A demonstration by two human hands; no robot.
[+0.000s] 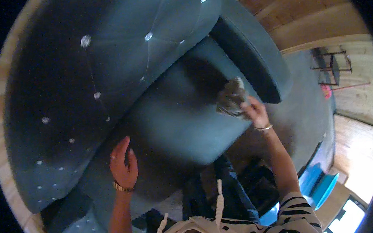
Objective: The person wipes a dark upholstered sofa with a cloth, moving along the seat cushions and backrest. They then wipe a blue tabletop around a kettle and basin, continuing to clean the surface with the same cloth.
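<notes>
A dark teal upholstered sofa fills the view in front of me, its tufted backrest (pixel 122 62) dotted with shiny buttons. Over the right part of the seat cushion (pixel 173 117), my right hand (pixel 257 112) grips a crumpled grey-brown cloth (pixel 232 99), close to the padded armrest (pixel 250 58). The cloth is blurred, and whether it touches the seat cannot be told. On the left, my left hand (pixel 124 165) holds nothing and hovers by the seat, fingers and thumb apart.
Wooden wall panels (pixel 308 16) rise behind the sofa. Along the right side are a dark-framed chair (pixel 332 62), a pink broom (pixel 326 91) on the grey floor (pixel 307 106), and a bright blue seat (pixel 325 189). More tufted upholstery (pixel 81 231) lies at lower left.
</notes>
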